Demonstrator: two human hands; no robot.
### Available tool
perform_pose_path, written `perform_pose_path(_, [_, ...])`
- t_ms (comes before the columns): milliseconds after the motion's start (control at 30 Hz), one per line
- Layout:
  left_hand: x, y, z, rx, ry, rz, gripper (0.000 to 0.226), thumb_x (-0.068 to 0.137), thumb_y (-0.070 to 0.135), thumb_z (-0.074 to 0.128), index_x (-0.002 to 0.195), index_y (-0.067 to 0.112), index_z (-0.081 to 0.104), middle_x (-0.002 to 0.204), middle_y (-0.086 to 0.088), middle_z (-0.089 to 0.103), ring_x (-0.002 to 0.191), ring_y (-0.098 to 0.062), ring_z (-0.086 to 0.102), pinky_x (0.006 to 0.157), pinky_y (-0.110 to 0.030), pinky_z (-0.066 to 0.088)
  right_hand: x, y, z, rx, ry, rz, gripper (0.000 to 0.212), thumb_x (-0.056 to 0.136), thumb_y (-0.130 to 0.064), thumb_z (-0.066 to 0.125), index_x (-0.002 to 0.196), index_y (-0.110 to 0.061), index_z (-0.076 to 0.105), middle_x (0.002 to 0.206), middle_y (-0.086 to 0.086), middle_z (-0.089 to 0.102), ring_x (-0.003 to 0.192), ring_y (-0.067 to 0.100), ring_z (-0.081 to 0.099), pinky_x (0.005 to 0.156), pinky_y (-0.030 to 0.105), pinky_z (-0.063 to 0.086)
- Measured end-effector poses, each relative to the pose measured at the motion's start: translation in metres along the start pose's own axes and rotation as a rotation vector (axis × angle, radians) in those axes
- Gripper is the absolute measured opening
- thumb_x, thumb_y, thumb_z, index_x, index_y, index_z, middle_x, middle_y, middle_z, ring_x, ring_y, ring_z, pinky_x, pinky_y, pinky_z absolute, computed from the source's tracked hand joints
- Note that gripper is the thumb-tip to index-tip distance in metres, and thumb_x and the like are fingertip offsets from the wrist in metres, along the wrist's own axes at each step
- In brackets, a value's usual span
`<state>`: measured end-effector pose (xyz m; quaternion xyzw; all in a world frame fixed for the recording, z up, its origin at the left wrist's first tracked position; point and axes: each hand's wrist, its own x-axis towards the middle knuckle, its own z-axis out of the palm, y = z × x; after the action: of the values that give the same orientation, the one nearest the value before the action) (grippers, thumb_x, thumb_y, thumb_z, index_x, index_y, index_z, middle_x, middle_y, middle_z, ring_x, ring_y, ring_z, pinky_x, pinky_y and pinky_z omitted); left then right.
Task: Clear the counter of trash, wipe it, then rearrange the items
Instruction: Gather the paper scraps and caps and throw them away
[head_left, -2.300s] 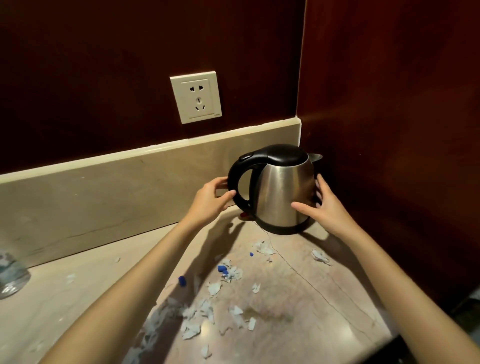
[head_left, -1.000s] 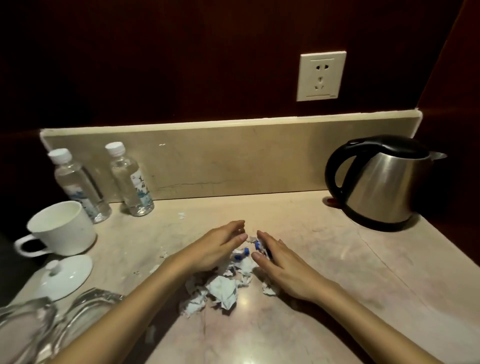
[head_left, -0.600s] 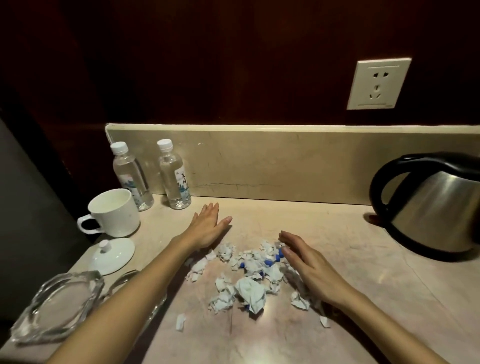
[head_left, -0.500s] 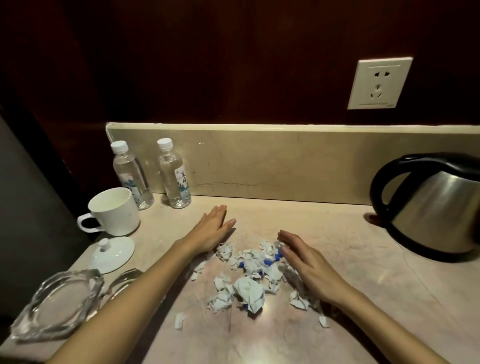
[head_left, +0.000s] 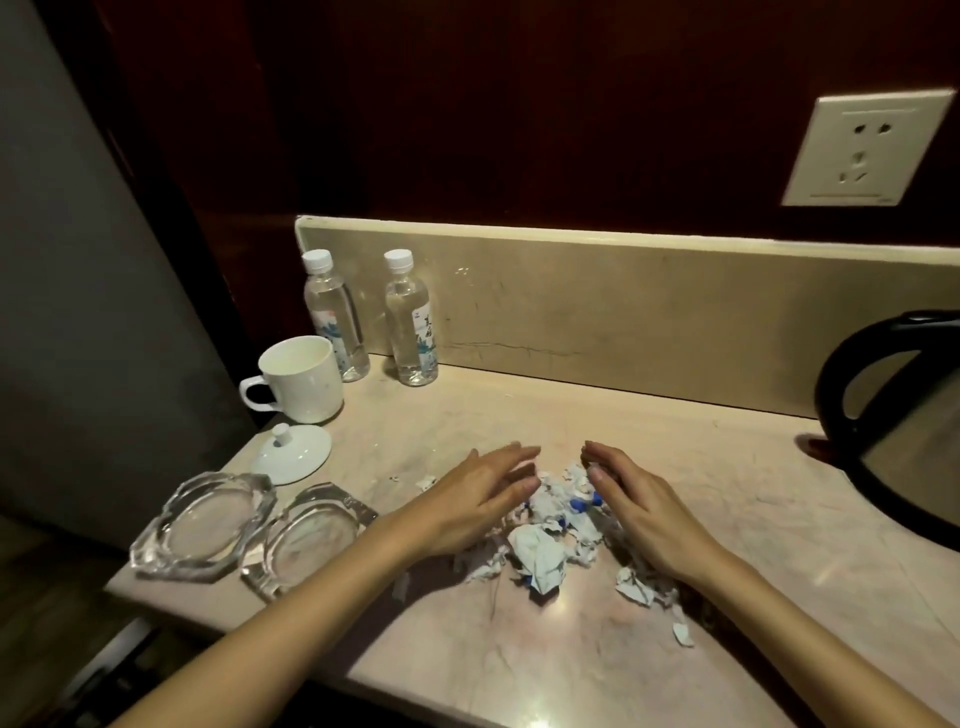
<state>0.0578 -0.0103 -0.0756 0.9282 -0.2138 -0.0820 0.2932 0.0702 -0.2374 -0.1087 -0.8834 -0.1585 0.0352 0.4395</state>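
Left hand (head_left: 480, 499): palm down, fingers straight and together, angled inward to the right. Right hand (head_left: 636, 501): palm down, fingers gently curved, angled inward to the left. Fingertips near, not touching. Both forearms bare, extended forward.

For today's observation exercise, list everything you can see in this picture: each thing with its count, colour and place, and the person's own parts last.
Torn paper scraps: a pile, white with small blue bits, centre of counter between the hands.
Clear plastic water bottles: two, white caps, back left against the backsplash.
White ceramic mug: one, in front of the bottles.
White ceramic lid: one, beside the mug, nearer the counter's front.
Clear glass ashtrays: two, front left corner.
Steel kettle with black handle: one, right edge, partly cut off.
Cream wall socket: one, upper right wall.
Beige marble counter: one.
Left hand: open, left of pile.
Right hand: open, right of pile.
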Motion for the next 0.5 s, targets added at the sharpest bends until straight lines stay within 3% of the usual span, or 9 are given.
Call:
perform_pose_path(100, [-0.017, -0.011, -0.007, 0.045, 0.131, -0.225, 0.066, 0.097, 0.053, 0.026, 0.152, 0.020, 0.013, 0.160, -0.002, 0.010, 0.148, -0.013, 0.000, 0.120, -0.040, -0.002, 0.007, -0.002, 0.000, 0.016, -0.019, -0.010, 0.081, 0.083, -0.077, 0.027, 0.145, -0.025, 0.038, 0.141, -0.006, 0.050, 0.126, 0.006, 0.049, 0.106, 0.028, 0.038])
perform_pose_path(200, [-0.024, -0.020, -0.001, 0.052, 0.126, -0.455, 0.072, 0.097, 0.057, 0.024, 0.153, 0.017, 0.001, 0.161, -0.008, -0.006, 0.147, -0.023, -0.015, 0.118, -0.044, -0.007, 0.012, -0.004, 0.002, -0.001, -0.034, -0.014, 0.070, 0.087, -0.062, 0.031, 0.145, -0.023, 0.039, 0.141, -0.003, 0.051, 0.125, 0.008, 0.050, 0.102, 0.025, 0.037])
perform_pose_path(300, [-0.021, -0.018, 0.008, 0.092, 0.097, -0.594, 0.081, 0.095, 0.062, 0.021, 0.152, 0.014, -0.008, 0.159, -0.015, -0.015, 0.144, -0.033, -0.021, 0.116, -0.048, -0.010, 0.012, -0.004, 0.002, -0.016, -0.048, -0.027, 0.074, 0.089, -0.072, 0.028, 0.144, -0.023, 0.040, 0.140, -0.006, 0.051, 0.124, 0.007, 0.050, 0.100, 0.024, 0.037])
perform_pose_path(400, [-0.018, -0.016, 0.014, 0.113, 0.134, -0.612, 0.080, 0.096, 0.061, 0.019, 0.152, 0.011, -0.009, 0.158, -0.018, -0.017, 0.144, -0.033, -0.023, 0.116, -0.045, -0.012, 0.012, -0.002, 0.000, 0.005, -0.052, -0.024, 0.068, 0.089, -0.064, 0.029, 0.143, -0.025, 0.041, 0.141, -0.006, 0.051, 0.124, 0.008, 0.050, 0.103, 0.028, 0.038])
perform_pose_path(500, [-0.019, -0.015, 0.022, 0.066, 0.170, -0.519, 0.078, 0.096, 0.060, 0.018, 0.152, 0.011, -0.006, 0.159, -0.013, -0.014, 0.146, -0.024, -0.020, 0.117, -0.037, -0.011, 0.010, -0.003, -0.001, 0.041, -0.057, -0.032, 0.064, 0.088, -0.057, 0.030, 0.142, -0.025, 0.041, 0.141, -0.005, 0.051, 0.124, 0.008, 0.050, 0.104, 0.028, 0.038])
